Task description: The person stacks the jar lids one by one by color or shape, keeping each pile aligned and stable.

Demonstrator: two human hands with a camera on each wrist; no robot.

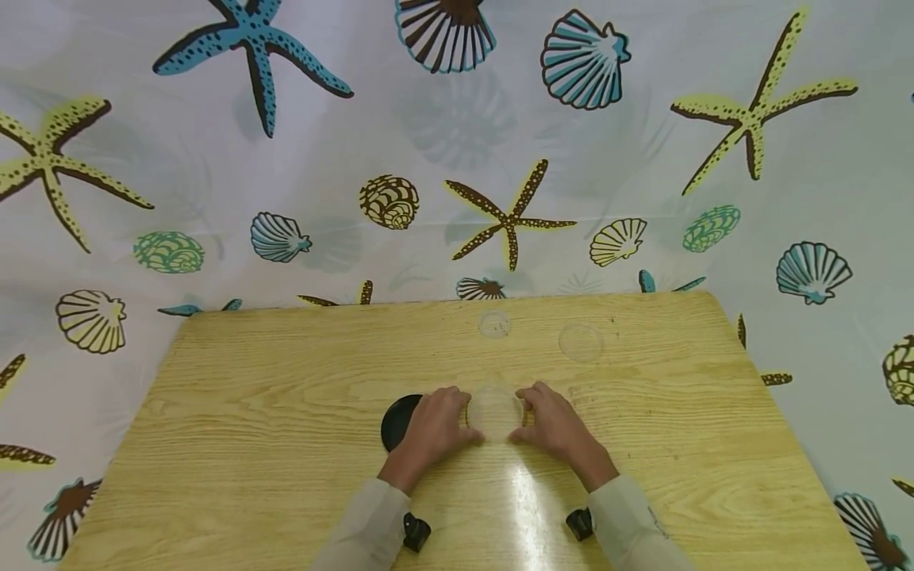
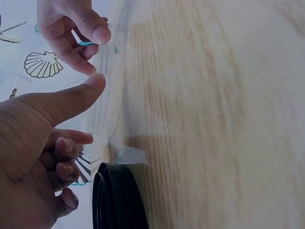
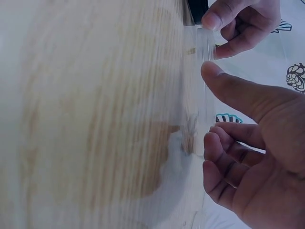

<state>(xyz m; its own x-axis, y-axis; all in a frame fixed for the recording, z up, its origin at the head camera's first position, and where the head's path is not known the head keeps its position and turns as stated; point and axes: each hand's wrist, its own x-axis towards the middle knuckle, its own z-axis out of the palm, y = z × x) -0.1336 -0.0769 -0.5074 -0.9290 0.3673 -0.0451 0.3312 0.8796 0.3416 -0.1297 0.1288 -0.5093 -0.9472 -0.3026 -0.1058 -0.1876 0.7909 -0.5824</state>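
A clear, shallow round dish (image 1: 495,414) is between the two hands at the middle of the table. From the left, the left hand (image 1: 439,420) grips its rim between thumb and fingers. The right hand (image 1: 555,424) holds the opposite side the same way. Seen edge-on in the left wrist view, the dish wall (image 2: 98,112) shows several fine lines, close over the wood. In the right wrist view the right thumb (image 3: 214,71) lies at the rim. Just left of the left hand, partly hidden behind it, is a black round dish (image 1: 397,420); its side (image 2: 123,195) looks like stacked rims.
Two clear round pieces lie farther back on the wooden table (image 1: 271,444): a smaller disc (image 1: 495,324) and a larger disc (image 1: 581,342) to its right. Behind the table's back edge hangs a white cloth (image 1: 321,151) printed with shells and starfish.
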